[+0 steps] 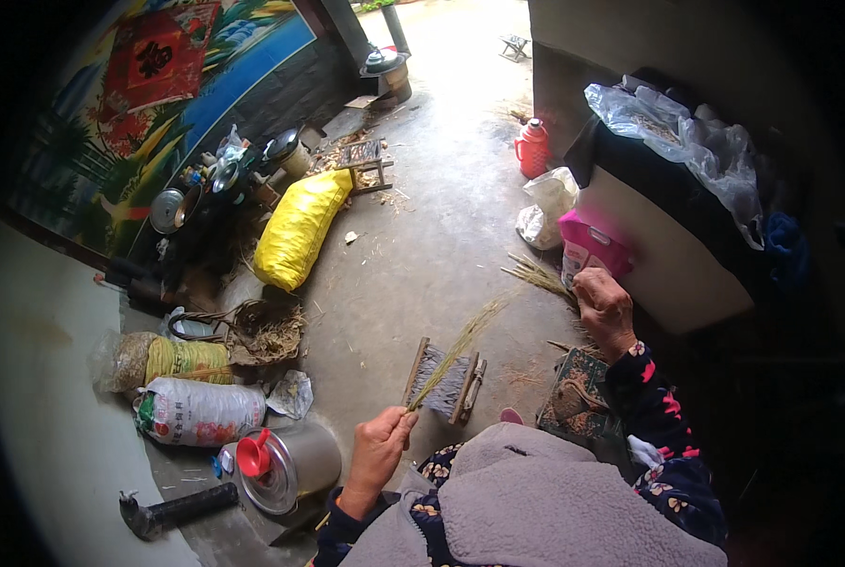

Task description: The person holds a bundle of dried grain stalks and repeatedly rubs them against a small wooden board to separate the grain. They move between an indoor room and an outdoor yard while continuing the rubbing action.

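Note:
In my left hand (380,450) is a thin bunch of dry seed-headed stalks (458,347), gripped at the lower end and slanting up to the right. The stalks pass over a small folding stool (440,379) with a woven seat. My right hand (605,312) is raised at the right with its fingers drawn together; whether anything is between them cannot be made out. Just beyond it stands a pink plastic bag (596,241) with a handle slot. A thicker bundle of dry stalks (539,275) shows beside the bag, partly hidden by the right hand.
A dark green box (571,404) strewn with reddish bits lies near my right knee. A red thermos (532,150) and white sack (553,202) stand ahead right. Leftward are a yellow sack (302,230), a basket (270,333) and a lidded metal pot (316,461) with a red funnel (253,453).

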`<state>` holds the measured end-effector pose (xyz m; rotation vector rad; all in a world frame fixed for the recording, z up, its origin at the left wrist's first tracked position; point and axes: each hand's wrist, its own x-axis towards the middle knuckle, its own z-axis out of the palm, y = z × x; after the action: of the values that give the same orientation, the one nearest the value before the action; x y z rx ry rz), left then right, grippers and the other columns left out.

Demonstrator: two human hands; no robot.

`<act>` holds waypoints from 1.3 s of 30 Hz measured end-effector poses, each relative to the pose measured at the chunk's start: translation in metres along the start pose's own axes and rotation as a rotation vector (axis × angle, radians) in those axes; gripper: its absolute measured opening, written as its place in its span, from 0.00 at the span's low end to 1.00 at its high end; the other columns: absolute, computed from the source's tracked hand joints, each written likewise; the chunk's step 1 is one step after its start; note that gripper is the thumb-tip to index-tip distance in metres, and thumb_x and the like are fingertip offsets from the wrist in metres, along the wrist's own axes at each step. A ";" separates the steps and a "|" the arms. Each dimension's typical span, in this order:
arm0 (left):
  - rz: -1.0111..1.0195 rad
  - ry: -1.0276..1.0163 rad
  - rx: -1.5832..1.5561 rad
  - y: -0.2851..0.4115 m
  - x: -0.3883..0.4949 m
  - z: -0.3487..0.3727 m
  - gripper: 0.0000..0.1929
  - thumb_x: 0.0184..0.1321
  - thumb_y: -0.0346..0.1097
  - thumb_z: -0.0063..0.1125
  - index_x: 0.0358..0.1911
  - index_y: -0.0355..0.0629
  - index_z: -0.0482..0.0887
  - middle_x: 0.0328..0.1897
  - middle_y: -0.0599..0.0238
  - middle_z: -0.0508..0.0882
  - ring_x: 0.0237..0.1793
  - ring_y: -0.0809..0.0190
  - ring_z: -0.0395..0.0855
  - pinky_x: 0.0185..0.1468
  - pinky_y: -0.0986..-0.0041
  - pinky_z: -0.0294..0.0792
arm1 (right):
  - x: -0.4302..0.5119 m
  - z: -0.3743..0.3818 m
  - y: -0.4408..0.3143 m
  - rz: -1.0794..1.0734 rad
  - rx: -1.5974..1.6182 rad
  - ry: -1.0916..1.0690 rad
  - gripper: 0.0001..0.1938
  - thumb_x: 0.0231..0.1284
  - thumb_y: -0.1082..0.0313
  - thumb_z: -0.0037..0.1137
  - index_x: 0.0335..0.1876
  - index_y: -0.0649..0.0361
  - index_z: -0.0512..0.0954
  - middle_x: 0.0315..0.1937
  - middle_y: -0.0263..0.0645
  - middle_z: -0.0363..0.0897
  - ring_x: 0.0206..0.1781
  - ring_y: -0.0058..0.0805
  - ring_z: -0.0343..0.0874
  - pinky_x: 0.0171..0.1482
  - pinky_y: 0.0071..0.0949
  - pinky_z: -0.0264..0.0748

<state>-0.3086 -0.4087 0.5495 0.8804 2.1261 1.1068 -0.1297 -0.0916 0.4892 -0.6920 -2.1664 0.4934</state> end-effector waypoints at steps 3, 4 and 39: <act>0.004 0.004 0.019 0.007 0.002 0.002 0.09 0.64 0.33 0.56 0.30 0.35 0.81 0.15 0.70 0.74 0.18 0.74 0.70 0.22 0.79 0.61 | 0.010 -0.007 -0.025 -0.114 0.052 0.063 0.08 0.51 0.81 0.55 0.37 0.62 0.77 0.37 0.44 0.79 0.38 0.44 0.80 0.40 0.32 0.77; 0.027 0.007 0.039 0.009 0.003 0.002 0.09 0.64 0.33 0.56 0.30 0.35 0.81 0.15 0.70 0.74 0.17 0.74 0.71 0.22 0.79 0.62 | 0.013 -0.009 -0.034 -0.162 0.081 0.060 0.09 0.50 0.82 0.55 0.38 0.63 0.77 0.38 0.44 0.79 0.38 0.43 0.81 0.41 0.32 0.77; 0.123 0.314 -0.035 -0.010 0.031 -0.038 0.12 0.66 0.38 0.55 0.29 0.38 0.79 0.17 0.69 0.75 0.20 0.73 0.69 0.26 0.77 0.62 | -0.006 0.034 -0.018 -0.142 0.089 -0.196 0.02 0.56 0.74 0.53 0.33 0.58 0.73 0.28 0.44 0.75 0.34 0.46 0.77 0.34 0.37 0.73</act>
<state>-0.3588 -0.4071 0.5538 0.8779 2.3184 1.4208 -0.1590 -0.1136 0.4747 -0.4533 -2.3403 0.5996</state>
